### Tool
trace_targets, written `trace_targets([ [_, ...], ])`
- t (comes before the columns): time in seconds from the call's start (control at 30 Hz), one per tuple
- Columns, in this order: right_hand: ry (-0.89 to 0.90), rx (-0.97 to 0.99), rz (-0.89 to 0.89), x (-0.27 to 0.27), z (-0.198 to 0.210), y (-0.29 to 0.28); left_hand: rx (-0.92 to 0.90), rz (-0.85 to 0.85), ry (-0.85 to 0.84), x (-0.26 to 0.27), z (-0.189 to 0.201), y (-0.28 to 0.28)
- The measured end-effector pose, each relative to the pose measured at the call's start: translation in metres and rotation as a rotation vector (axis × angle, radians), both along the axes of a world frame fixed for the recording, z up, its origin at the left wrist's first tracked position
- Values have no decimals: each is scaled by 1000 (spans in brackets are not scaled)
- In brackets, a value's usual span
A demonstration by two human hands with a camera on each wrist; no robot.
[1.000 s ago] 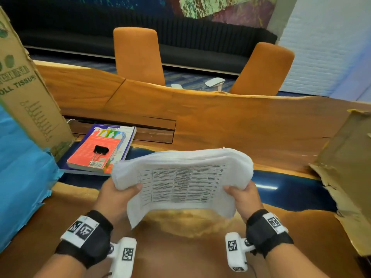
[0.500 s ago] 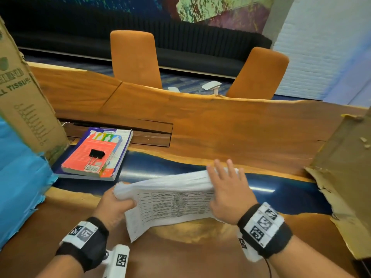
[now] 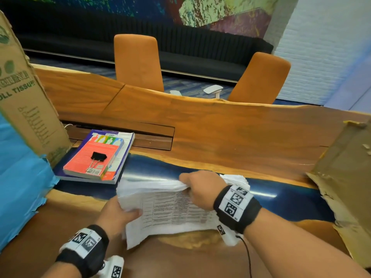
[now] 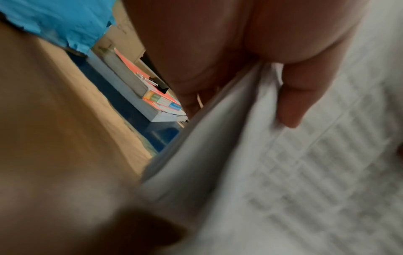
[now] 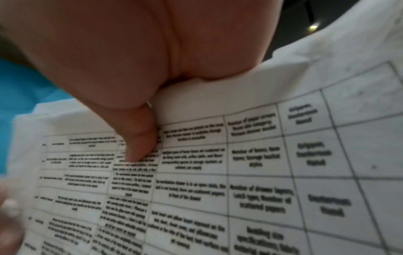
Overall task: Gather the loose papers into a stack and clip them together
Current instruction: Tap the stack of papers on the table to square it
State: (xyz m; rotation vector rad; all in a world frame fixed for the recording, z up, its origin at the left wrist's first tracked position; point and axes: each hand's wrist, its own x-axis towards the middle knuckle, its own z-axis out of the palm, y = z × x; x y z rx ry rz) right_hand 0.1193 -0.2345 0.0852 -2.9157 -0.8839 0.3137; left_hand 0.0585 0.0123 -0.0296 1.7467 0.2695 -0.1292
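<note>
A stack of white printed papers (image 3: 172,209) hangs just above the table's near edge, top sheet showing a table of text (image 5: 218,189). My left hand (image 3: 118,215) grips its left edge, thumb on top (image 4: 292,103). My right hand (image 3: 200,187) grips the far top edge, thumb pressed on the printed face (image 5: 139,141). The far edge is uneven and ruffled. A black binder clip (image 3: 96,157) lies on a red book (image 3: 94,155) at the left, apart from both hands.
The red book lies on a larger purple-and-white book (image 3: 120,153). A tall cardboard box (image 3: 24,97) and blue sheet (image 3: 18,177) stand at left, torn cardboard (image 3: 345,177) at right. The wooden table (image 3: 220,127) has a blue strip; orange chairs (image 3: 138,61) stand behind.
The stack has come down from upright. My right hand left the right edge, lay flat on top, and now grips the far top edge. My left hand keeps its hold.
</note>
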Motion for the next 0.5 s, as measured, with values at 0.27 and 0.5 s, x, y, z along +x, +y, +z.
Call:
trace_targets([
  [0.27,297,632,-363,8,0,-63,-153,275,45,5,1,22],
  [0.5,476,912,-707,-9,-81,-58,-654,169,320,-1,-2,-69],
])
